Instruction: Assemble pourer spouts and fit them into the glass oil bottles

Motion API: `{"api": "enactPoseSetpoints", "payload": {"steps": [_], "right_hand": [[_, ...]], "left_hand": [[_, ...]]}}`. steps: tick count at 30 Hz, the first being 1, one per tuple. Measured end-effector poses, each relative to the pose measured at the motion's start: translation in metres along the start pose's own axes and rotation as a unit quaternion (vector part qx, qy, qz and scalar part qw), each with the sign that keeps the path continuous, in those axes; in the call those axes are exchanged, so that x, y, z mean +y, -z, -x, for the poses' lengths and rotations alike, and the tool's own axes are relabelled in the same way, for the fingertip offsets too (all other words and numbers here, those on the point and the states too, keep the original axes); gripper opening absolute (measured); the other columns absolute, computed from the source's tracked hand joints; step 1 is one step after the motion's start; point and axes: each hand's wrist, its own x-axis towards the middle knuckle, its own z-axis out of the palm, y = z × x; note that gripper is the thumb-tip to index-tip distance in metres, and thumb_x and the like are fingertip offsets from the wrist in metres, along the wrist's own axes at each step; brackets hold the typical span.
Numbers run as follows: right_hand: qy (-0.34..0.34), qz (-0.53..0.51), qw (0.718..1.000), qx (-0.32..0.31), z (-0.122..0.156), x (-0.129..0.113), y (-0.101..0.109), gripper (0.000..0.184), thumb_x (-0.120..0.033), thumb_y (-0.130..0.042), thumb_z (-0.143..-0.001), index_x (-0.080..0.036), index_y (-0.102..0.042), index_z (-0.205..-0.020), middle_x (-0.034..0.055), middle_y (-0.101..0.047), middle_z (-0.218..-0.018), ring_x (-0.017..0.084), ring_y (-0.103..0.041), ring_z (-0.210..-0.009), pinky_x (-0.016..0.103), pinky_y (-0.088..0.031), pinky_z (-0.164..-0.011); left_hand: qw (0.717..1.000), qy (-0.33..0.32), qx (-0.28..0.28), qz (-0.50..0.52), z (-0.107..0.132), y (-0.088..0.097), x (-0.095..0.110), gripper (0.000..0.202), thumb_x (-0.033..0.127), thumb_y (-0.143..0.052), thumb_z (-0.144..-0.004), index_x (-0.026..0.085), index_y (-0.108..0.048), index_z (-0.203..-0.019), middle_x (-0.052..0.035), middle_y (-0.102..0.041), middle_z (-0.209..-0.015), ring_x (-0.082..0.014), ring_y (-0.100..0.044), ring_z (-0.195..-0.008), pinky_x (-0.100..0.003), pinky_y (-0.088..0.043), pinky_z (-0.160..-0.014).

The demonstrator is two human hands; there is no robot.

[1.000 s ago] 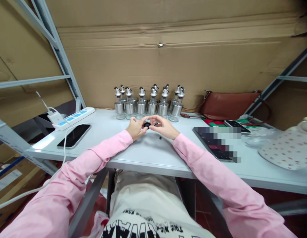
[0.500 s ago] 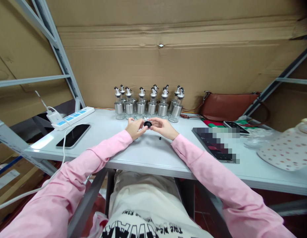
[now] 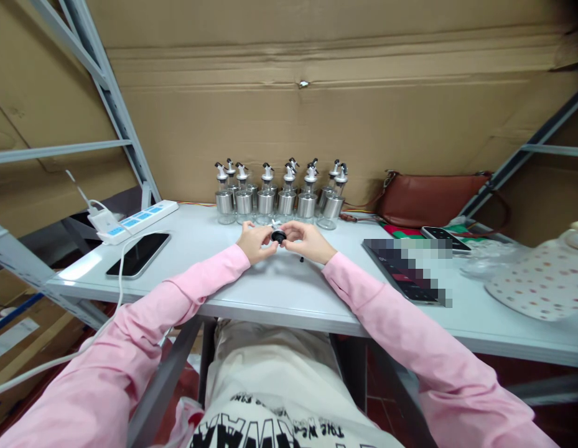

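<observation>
Your pink sleeves (image 3: 200, 280) cross the near edge of the white table (image 3: 279, 302) and draw together at its middle. There your left hand (image 3: 256, 242) and your right hand (image 3: 310, 242) rest low on the tabletop with their fingers curled in tight. The thumb and forefinger tips of both hands pinch a small black pourer cap (image 3: 278, 236), which sits between them just off the surface. A tiny black piece (image 3: 301, 259) lies loose on the table just beside your right hand. A dark phone (image 3: 139, 255) lies well off to your left. Just beyond the cap stands a cluster of steel-banded glass bottles (image 3: 279, 199), upright against the cardboard wall (image 3: 316, 112).
</observation>
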Motion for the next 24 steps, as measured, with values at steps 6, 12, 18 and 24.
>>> {"api": "enactPoseSetpoints", "payload": {"steps": [6,12,18,24], "right_hand": [[0.029,0.077,0.997,-0.004,0.0013,-0.0034,0.0001,0.027,-0.017,-0.055,-0.06,-0.015,-0.054,-0.087,0.0001,-0.061,-0.071,0.01,-0.055,-0.058,0.022,-0.045,-0.059],[0.054,0.086,0.995,-0.003,0.0018,-0.0033,-0.0001,0.027,-0.016,-0.055,-0.06,-0.016,-0.052,-0.087,0.0008,-0.061,-0.074,0.01,-0.055,-0.06,0.023,-0.045,-0.063],[0.038,-0.038,0.998,0.02,0.0,-0.0028,-0.0001,0.029,-0.016,-0.054,-0.06,-0.016,-0.051,-0.089,0.0024,-0.061,-0.08,0.012,-0.059,-0.063,0.028,-0.047,-0.066],[-0.01,-0.192,0.981,0.011,-0.0045,-0.0028,0.0046,0.024,-0.016,-0.047,-0.062,-0.016,-0.053,-0.085,0.0,-0.06,-0.073,0.011,-0.059,-0.059,0.028,-0.048,-0.062]], "left_hand": [[1.0,-0.014,-0.002,0.003,0.0008,-0.002,-0.0007,0.017,0.032,-0.042,-0.07,0.016,-0.048,-0.069,0.0028,-0.054,-0.061,-0.0115,-0.047,-0.058,-0.038,-0.023,-0.081],[0.999,-0.026,0.018,-0.001,0.001,-0.0039,-0.004,0.017,0.032,-0.044,-0.069,0.016,-0.049,-0.072,0.0039,-0.053,-0.061,-0.0109,-0.047,-0.058,-0.037,-0.023,-0.083],[0.997,-0.037,0.063,0.017,0.0008,-0.0021,-0.0063,0.021,0.034,-0.038,-0.078,0.017,-0.048,-0.083,0.0004,-0.056,-0.076,-0.0123,-0.051,-0.064,-0.036,-0.025,-0.083],[0.994,-0.038,0.091,0.04,-0.001,-0.004,-0.0074,0.031,0.035,-0.035,-0.086,0.018,-0.04,-0.111,-0.0058,-0.054,-0.107,-0.0138,-0.055,-0.079,-0.033,-0.026,-0.086]]}}
